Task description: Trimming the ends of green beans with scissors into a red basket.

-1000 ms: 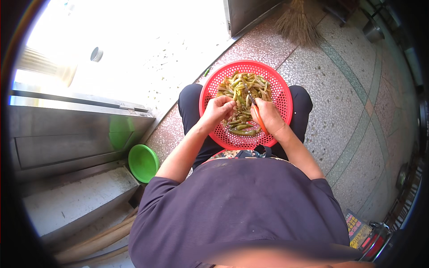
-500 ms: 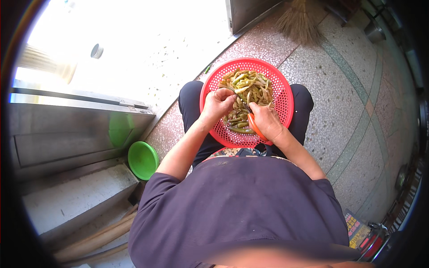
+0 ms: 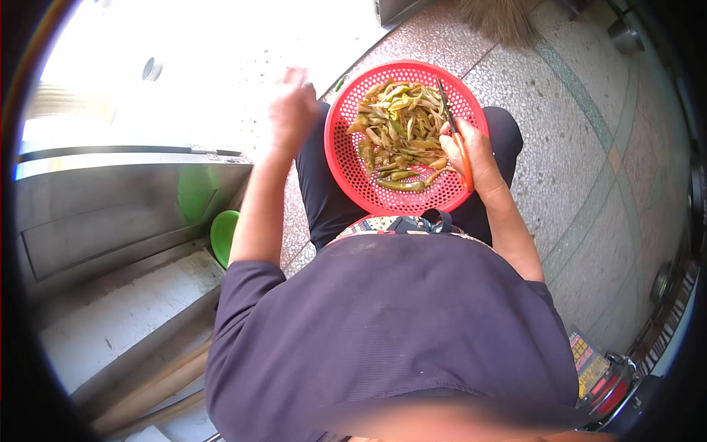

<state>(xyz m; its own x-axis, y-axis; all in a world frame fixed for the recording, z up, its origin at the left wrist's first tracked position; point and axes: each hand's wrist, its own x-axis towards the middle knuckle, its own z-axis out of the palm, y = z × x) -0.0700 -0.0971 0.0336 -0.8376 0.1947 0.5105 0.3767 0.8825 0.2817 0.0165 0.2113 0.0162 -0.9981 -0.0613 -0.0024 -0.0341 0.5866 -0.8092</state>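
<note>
A red plastic colander point(image 3: 340, 158) rests on my lap. In it lies a heap of limp yellow-green vegetables point(image 3: 405, 121), with several long green pods that look like peppers point(image 3: 401, 186) along the near side. My right hand point(image 3: 477, 156) is closed round the orange handles of a pair of scissors point(image 3: 447, 103) at the colander's right rim. Their dark blades point away from me and look nearly together. My left hand point(image 3: 292, 110) is off to the left, beyond the colander's rim. It is smeared by motion, so its fingers and anything in them cannot be made out.
A green basin point(image 3: 223, 237) stands on the floor at my left, beside a metal door frame point(image 3: 132, 217). Far ahead is a straw broom point(image 3: 504, 22). A small green piece point(image 3: 339, 82) lies on the speckled floor point(image 3: 549, 158) near the bright doorway.
My left hand has left the colander and swung out to the left. My right hand, still holding the scissors, has moved away from the heap to the right rim.
</note>
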